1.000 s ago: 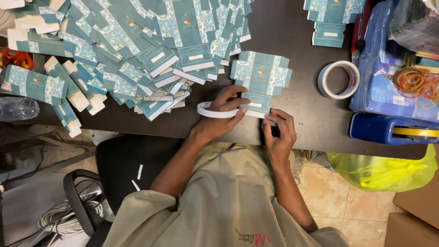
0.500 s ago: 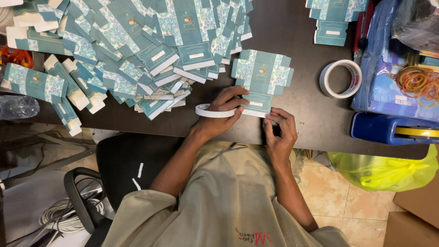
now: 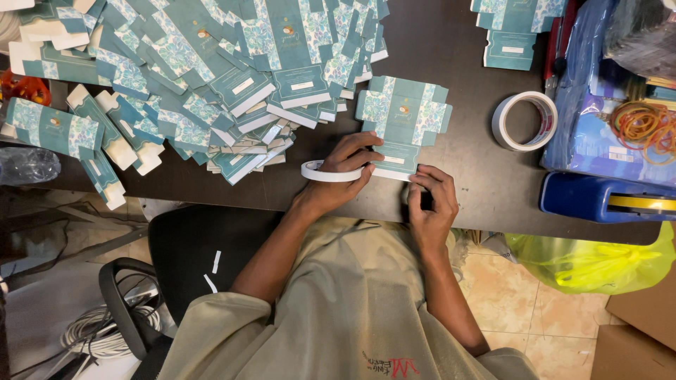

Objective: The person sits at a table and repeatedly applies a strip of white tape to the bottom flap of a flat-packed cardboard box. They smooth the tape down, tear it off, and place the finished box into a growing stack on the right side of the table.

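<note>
Tape roll (image 3: 325,172), small and white, sits in the left hand (image 3: 338,176), whose fingers curl round it at the near edge of a flat teal carton (image 3: 403,119) lying unfolded on the dark table (image 3: 479,176). The right hand (image 3: 429,204) presses down on the carton's lower white flap, fingers bent; something dark shows between them, too hidden to name, so whether it grasps anything cannot be told. The flap itself is mostly covered by both hands.

A large heap of identical flat cartons (image 3: 211,70), teal with pale floral panels and white tabs, spreads across the table's left and far side, cut off by the top edge. Another small stack (image 3: 514,28) lies at the far right, also cropped. A wider tape ring (image 3: 524,121) rests flat, well apart from the hands. Beyond it, a blue plastic bag (image 3: 591,134) carries a tangle of rubber bands (image 3: 644,125), and a blue tape dispenser (image 3: 598,198) with a yellow strip runs off the right edge.

Below the table, a black chair (image 3: 197,246), white cables (image 3: 91,334), a yellow-green bag (image 3: 598,260) and beige floor tiles (image 3: 535,324) show. A crumpled clear bottle (image 3: 24,165) sits at the left edge, partly cropped.
</note>
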